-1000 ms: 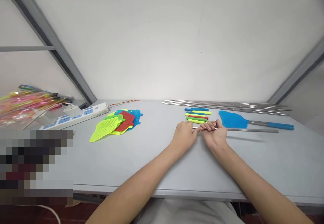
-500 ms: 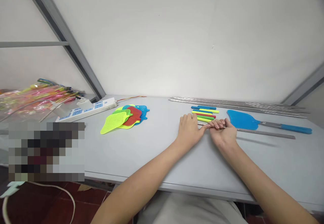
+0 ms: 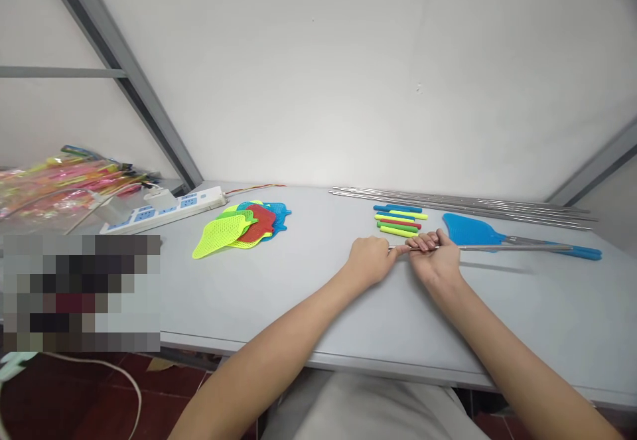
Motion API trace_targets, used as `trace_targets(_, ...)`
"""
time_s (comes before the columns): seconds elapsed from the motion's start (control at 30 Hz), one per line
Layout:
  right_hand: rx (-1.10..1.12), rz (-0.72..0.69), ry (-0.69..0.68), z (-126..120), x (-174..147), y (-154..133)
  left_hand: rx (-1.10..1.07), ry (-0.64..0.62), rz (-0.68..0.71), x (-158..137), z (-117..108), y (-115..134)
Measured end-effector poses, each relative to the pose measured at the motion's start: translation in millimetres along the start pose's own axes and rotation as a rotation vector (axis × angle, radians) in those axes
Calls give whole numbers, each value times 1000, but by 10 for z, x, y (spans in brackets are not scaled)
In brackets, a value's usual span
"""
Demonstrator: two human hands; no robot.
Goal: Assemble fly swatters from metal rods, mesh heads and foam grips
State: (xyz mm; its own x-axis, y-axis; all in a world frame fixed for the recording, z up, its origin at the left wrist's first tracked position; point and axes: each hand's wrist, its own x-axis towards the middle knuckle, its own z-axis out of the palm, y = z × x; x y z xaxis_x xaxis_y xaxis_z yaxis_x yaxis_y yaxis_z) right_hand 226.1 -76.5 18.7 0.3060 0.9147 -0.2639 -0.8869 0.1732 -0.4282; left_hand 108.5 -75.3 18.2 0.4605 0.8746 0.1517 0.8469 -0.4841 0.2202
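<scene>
Metal rod (image 3: pixel 517 248): right end swung up since the earlier frame, now overlapping the blue swatter (image 3: pixel 470 229) in view. Left hand (image 3: pixel 371 259), right hand (image 3: pixel 434 258) both clamped on the rod, above table (image 3: pixel 308 281). Looks like two-handed rod work; next move needs firm grips. Far left: clear plastic bag (image 3: pixel 30 200), pink/yellow items (image 3: pixel 94 171) inside.

Thin silvery metal rod (image 3: pixel 517 247), near-level above the grey tabletop (image 3: pixel 269 277)

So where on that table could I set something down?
The tabletop is bare between the mesh paddles and coloured sticks; also between those paddles and left forearm, and right of the right forearm. Right rear is crowded: metal rods, blue swatter, held rod.
</scene>
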Motion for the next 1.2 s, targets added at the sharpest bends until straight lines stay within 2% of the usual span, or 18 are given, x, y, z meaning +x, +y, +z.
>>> trace_targets(0.27,35,-42,62,-38,-29,45,31,-3,7,-36,8,42)
trace_targets(0.63,-6,-143,-55,-61,-78,83,80,35,43,-51,73,72)
trace_targets(0.87,-51,-224,-122,-20,-129,110,25,52,65,-85,74,103)
trace_targets(1.2,-51,-197,-123,-29,-103,132,1,23,101,-82,96,99)
